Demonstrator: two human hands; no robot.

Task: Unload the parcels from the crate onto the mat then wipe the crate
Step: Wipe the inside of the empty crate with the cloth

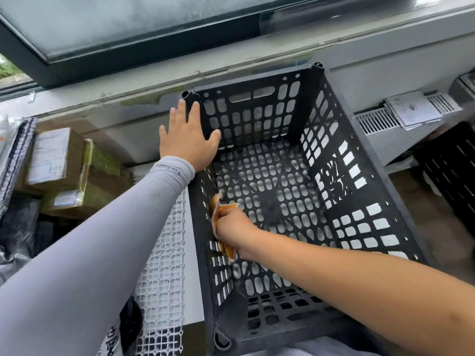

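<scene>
The black perforated plastic crate (295, 196) sits empty beside a white grid mat (164, 273), with taped cardboard parcels (61, 170) stacked at the far left. The left hand (187, 140) (grey-sleeved) lies flat on the crate's far-left rim, fingers straight and spread. The right hand (232, 227) curls tightly around an orange cloth (223, 222), pressed against the inner left wall.

Crate (295, 176) interior open from above — parcels (59, 170) crowd its left side.
</scene>
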